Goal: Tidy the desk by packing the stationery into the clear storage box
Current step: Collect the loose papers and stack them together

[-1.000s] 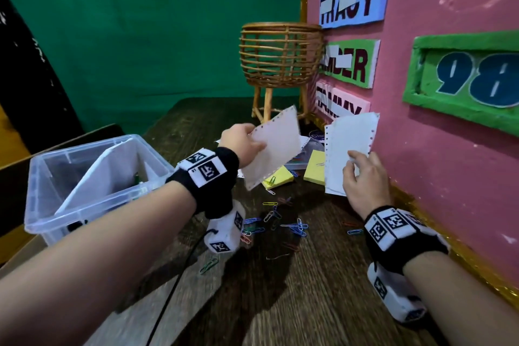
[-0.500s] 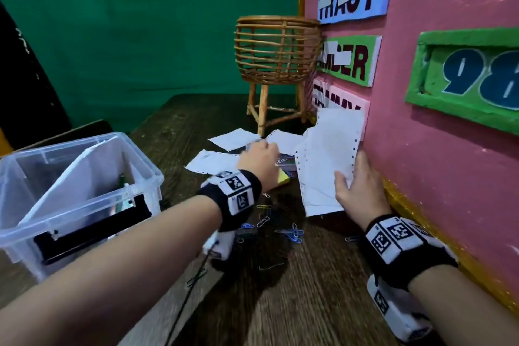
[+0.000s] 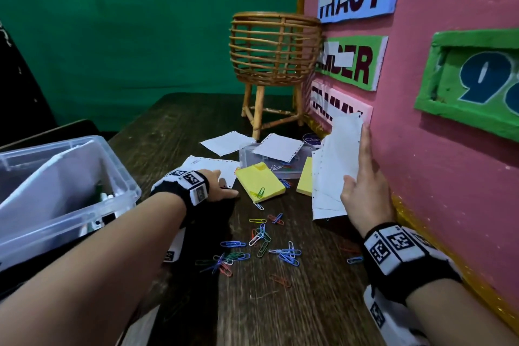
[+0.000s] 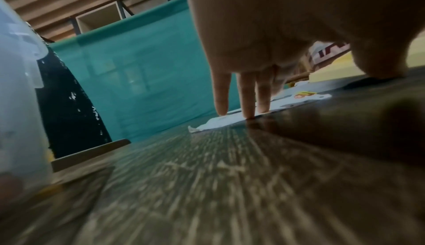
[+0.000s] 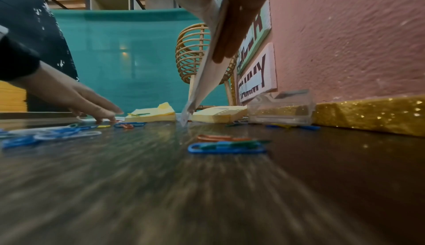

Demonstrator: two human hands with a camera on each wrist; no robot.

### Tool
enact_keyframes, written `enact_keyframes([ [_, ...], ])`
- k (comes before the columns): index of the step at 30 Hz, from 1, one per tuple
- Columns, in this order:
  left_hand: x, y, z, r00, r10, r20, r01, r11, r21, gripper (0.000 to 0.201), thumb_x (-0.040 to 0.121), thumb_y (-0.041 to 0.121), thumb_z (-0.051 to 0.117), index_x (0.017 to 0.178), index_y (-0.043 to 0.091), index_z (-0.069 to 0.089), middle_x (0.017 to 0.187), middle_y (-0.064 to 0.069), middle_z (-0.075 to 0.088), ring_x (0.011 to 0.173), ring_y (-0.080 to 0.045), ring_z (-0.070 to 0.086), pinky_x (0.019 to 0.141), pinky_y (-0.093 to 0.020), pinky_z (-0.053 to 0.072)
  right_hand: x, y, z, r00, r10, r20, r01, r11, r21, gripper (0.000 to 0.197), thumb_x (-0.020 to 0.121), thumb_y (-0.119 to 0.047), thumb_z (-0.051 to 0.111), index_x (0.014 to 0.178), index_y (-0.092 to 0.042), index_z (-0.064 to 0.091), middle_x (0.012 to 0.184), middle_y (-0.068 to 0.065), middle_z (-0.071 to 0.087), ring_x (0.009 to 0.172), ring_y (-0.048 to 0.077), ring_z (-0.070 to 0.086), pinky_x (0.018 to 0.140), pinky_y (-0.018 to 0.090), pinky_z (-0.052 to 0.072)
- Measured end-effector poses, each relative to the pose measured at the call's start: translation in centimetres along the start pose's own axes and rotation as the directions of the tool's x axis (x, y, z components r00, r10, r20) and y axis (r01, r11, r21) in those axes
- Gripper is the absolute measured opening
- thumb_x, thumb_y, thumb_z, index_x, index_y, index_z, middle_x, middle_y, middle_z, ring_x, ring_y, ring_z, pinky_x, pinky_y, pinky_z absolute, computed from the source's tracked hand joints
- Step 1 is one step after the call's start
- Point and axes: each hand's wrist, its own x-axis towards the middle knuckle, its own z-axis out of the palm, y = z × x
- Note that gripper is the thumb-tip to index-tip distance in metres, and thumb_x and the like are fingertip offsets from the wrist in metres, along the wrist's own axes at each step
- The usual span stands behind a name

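Observation:
The clear storage box stands at the left with a white sheet leaning inside. My left hand lies low on the desk, and its straight fingers press on a white perforated sheet that lies flat. My right hand holds a stack of white sheets upright by the pink wall, thumb in front and fingers behind, with the lower edge on the desk. Two yellow sticky-note pads lie between my hands. Several coloured paper clips are scattered nearer to me.
A rattan basket stand occupies the far corner. Two more white sheets lie behind the pads, one on a small clear case. The pink wall with a gold glitter strip borders the desk on the right.
The sheet my left hand held up has joined the stack in my right hand. My left hand has dropped onto a sheet lying on the desk.

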Motion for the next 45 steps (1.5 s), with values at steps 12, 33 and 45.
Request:
enact_keyframes([
  [12, -5.6, 2.4, -0.8, 0.996, 0.079, -0.036, -0.074, 0.988, 0.132, 0.031, 0.089, 0.044, 0.047, 0.093, 0.016, 0.058, 0.126, -0.011, 0.059, 0.115, -0.028, 0.056, 0.091, -0.029, 0.044, 0.4, 0.1, -0.2, 0.994, 0.09, 0.056, -0.09, 0.996, -0.011, 0.068, 0.09, 0.001, 0.047, 0.144, -0.035, 0.026, 0.111, 0.02, 0.051, 0.101, 0.036, 0.054, 0.089, 0.043, 0.046],
  [33, -12.0, 8.4, -8.9, 0.7, 0.249, -0.67, -0.514, 0.827, -0.23, 0.022, 0.089, 0.011, 0.041, 0.099, 0.007, 0.06, 0.1, -0.016, 0.066, 0.094, -0.034, 0.061, 0.078, -0.034, 0.052, -2.7, -1.4, -3.1, 0.997, 0.065, 0.028, -0.066, 0.997, 0.037, 0.086, 0.077, -0.067, 0.008, 0.122, -0.012, 0.057, 0.116, 0.017, 0.05, 0.108, 0.035, 0.051, 0.097, 0.04, 0.042],
  [45, -5.0, 13.1, -7.5, 0.728, 0.147, -0.669, -0.602, 0.604, -0.522, 0.018, 0.086, 0.01, 0.051, 0.104, 0.012, 0.049, 0.096, -0.01, 0.066, 0.088, -0.026, 0.06, 0.076, -0.032, 0.049, -1.6, -1.2, -3.4, 0.994, 0.108, -0.006, -0.108, 0.994, 0.035, 0.042, 0.089, -0.009, 0.049, 0.131, -0.005, 0.045, 0.117, 0.021, 0.058, 0.105, 0.037, 0.056, 0.089, 0.04, 0.044],
])
